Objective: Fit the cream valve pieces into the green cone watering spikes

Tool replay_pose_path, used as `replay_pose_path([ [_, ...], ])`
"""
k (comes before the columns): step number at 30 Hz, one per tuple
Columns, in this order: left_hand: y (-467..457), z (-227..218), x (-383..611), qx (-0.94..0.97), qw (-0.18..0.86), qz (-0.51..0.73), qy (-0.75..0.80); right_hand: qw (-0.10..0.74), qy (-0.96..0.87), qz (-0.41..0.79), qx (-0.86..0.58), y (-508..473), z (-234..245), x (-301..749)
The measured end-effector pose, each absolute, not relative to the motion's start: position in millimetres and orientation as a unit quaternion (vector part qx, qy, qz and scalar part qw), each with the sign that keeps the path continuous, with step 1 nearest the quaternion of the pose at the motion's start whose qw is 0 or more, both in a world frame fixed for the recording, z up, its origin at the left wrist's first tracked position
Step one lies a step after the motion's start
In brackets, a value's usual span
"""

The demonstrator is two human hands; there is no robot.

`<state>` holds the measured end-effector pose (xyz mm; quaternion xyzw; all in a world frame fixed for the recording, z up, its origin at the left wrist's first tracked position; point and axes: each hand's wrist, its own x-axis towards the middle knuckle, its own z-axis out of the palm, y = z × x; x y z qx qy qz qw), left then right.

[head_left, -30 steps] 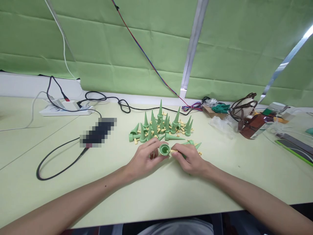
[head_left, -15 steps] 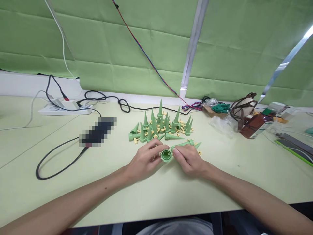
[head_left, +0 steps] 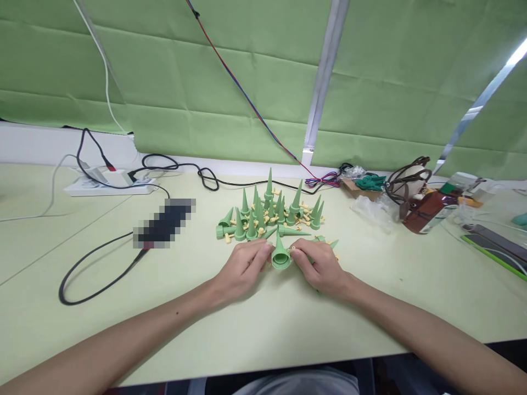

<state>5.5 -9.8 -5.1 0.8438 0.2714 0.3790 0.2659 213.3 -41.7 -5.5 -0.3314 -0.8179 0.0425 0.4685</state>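
Between my hands is a green plastic watering spike (head_left: 281, 259), its open, round end facing me and its point directed up and away. My left hand (head_left: 246, 267) is closed in a pinch at the spike's left side. On the other side, the thumb and forefinger of my right hand (head_left: 323, 267) pinch a small yellow valve (head_left: 292, 249) beside the spike. Another green spike (head_left: 332, 243) shows partly behind my right hand. Just beyond, a cluster of similar green spikes (head_left: 260, 216) with yellow valves stands and lies on the table.
On the left lie a pixelated dark device (head_left: 164, 224) with a black cable and a white power strip (head_left: 111, 184). To the right are a brown bottle (head_left: 430, 211), a clear plastic bag (head_left: 373, 213) and a small cardboard box (head_left: 358, 189). A green curtain (head_left: 230, 82) hangs behind the table.
The spike between my hands has tilted, so its cone now shows above the open end. My left fingers have drawn back into a pinch, and the yellow valve shows at my right fingertips.
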Motion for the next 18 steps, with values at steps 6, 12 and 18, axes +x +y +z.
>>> replay_pose_path([
  [6,-8.6,-2.8,4.6,0.84,0.339,0.335,0.26,0.446,-0.837,0.079,-0.308,-40.1,-5.2,213.7],
  [12,-5.7,-3.0,2.6,0.858,0.302,0.336,0.245,0.422,-0.842,0.118,-0.314,-38.3,-8.1,217.6],
  [18,-6.0,-3.1,2.2,0.857,0.312,0.333,0.241,0.419,-0.842,0.127,-0.316,-38.3,-8.7,218.8],
])
